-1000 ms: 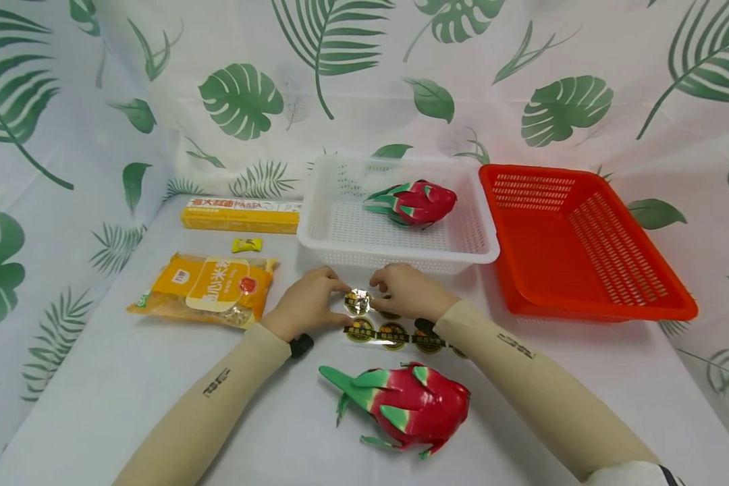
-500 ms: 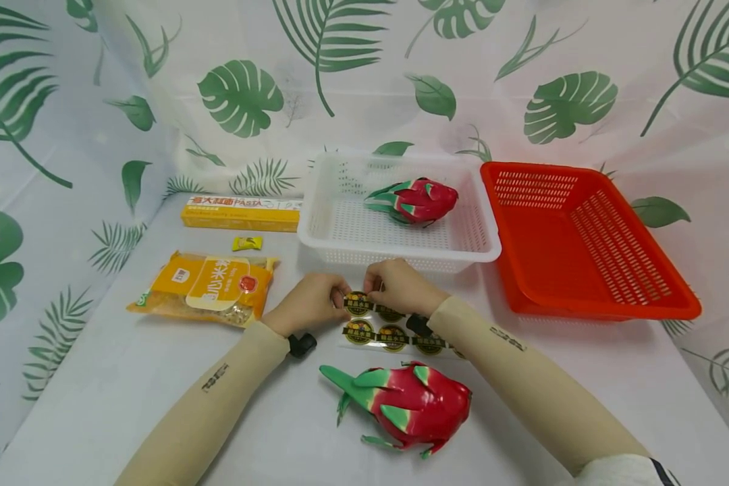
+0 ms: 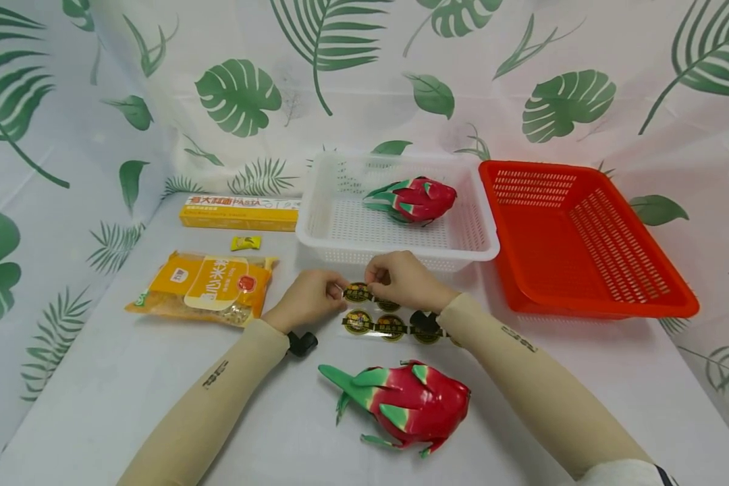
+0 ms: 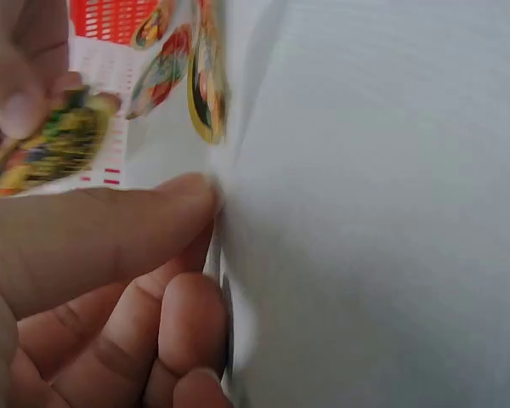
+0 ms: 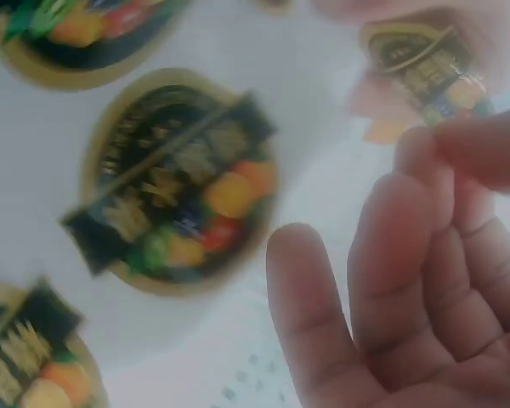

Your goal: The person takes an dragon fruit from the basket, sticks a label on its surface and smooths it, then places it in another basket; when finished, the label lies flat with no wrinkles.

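Note:
In the head view, my left hand (image 3: pixel 308 295) pinches the left edge of a sheet of round black-and-gold stickers (image 3: pixel 373 313) between thumb and fingers. The right hand (image 3: pixel 408 282) pinches one fruit-label sticker (image 5: pixel 429 72) at its edge. That sticker stands tilted up from the sheet in the left wrist view, close to the left fingertips. Several other labels lie flat on the sheet, partly covered by my right hand and wrist. Nearer to me, a red dragon fruit (image 3: pixel 422 405) with green leaf tips lies on the white table (image 3: pixel 267 418).
Behind the hands, a white basket (image 3: pixel 395 255) holds another dragon fruit (image 3: pixel 426 201). A red basket (image 3: pixel 601 307) stands beside it on the right. To the left are a pasta box (image 3: pixel 239 214), a small yellow packet (image 3: pixel 246 243) and an orange food bag (image 3: pixel 203 287).
Both hands have risen slightly, and the sheet's near edge has shifted a little away from me. The right fingers have drawn back from flat over the labels to pinch the top-left sticker.

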A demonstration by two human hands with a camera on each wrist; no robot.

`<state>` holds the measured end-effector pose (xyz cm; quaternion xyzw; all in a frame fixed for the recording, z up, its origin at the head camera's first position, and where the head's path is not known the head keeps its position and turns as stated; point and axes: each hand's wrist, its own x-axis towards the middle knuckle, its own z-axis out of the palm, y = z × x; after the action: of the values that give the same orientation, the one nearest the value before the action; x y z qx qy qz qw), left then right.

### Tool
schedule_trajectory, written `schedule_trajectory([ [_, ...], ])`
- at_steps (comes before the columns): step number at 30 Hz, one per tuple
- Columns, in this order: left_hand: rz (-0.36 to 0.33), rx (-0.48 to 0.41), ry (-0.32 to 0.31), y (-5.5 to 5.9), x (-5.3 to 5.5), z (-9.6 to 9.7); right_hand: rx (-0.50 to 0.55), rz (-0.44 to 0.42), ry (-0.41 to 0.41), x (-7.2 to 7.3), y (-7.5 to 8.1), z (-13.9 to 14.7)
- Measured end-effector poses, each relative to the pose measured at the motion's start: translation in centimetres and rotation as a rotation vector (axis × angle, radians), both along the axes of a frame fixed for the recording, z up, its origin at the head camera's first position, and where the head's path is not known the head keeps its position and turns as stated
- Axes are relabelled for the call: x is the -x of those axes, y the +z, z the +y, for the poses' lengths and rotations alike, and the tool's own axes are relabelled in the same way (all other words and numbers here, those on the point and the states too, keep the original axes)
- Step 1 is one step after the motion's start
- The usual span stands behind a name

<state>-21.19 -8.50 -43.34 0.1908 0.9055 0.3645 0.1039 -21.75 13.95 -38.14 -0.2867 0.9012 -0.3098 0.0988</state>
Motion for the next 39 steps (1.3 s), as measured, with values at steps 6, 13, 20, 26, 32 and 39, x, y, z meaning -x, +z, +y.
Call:
schedule_trajectory([
  [6, 0.014, -0.002, 0.018, 0.1, -0.1, 0.4, 0.066, -0.070, -0.033, -1.4, 1.6, 1.2],
  [13, 0.134, 0.076, 0.056, 2.1, -1.5, 0.4, 0.120, -0.042, -0.071, -3.1, 3.2, 2.8],
  [20, 0.206, -0.147, -0.093, 6.7, -4.8, 1.4, 0.173, -0.053, -0.067, -5.6, 5.0, 4.5],
  [26, 0.244, -0.173, -0.267, 9.1, -7.6, 3.0, 0.206, -0.057, -0.022, -8.1, 5.8, 5.6],
  [32, 0.214, -0.179, -0.320, 9.8, -9.6, 3.7, 0.227, -0.014, -0.095, -11.8, 5.6, 6.7],
  [39, 0.151, -0.226, -0.349, 10.0, -11.8, 4.6, 0.318, 0.141, -0.117, -16.9, 4.2, 8.8],
])
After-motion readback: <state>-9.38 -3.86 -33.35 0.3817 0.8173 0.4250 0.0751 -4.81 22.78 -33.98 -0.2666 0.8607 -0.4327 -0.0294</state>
